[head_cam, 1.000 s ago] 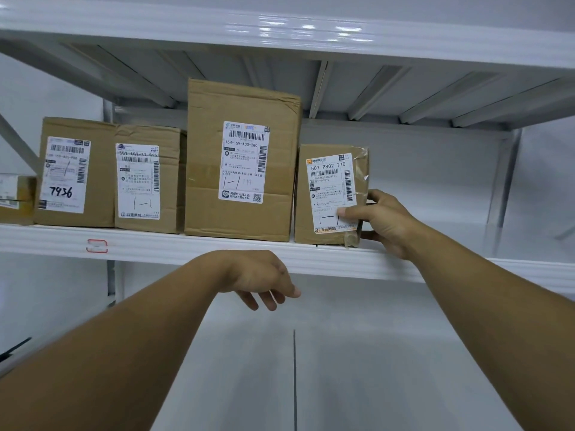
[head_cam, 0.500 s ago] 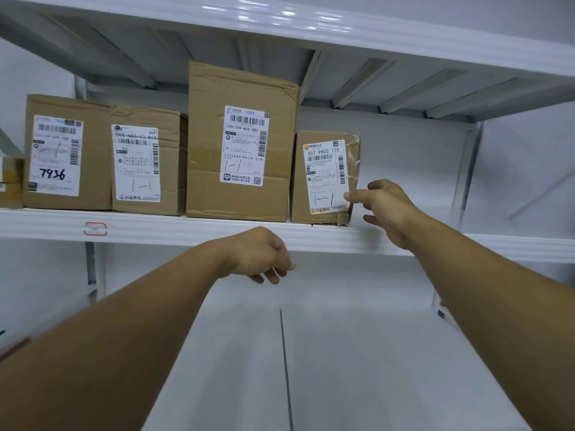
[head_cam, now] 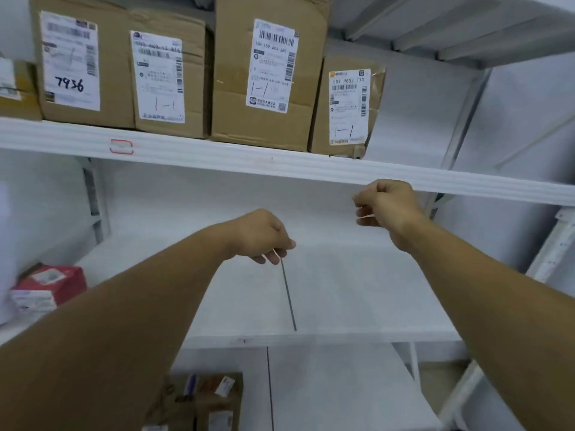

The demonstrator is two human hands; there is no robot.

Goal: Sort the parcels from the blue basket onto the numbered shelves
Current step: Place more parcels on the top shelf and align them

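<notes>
Fingers [head_cam: 361, 219] of the right hand [head_cam: 387, 208] are seen loosely curled, with nothing held in them — those of the left hand [head_cam: 261, 234] likewise hang curled and empty. Both hands are held below the lip of the upper shelf [head_cam: 217, 154]. The small parcel [head_cam: 345, 107] is found at about 11 o'clock from the right hand, well apart from it. It is stood upright at the 3 o'clock end of the row of boxes [head_cam: 267, 73], long axis vertical. The right hand is judged the nearer. The blue basket is not shown — the next parcel must be sought out of view.
</notes>
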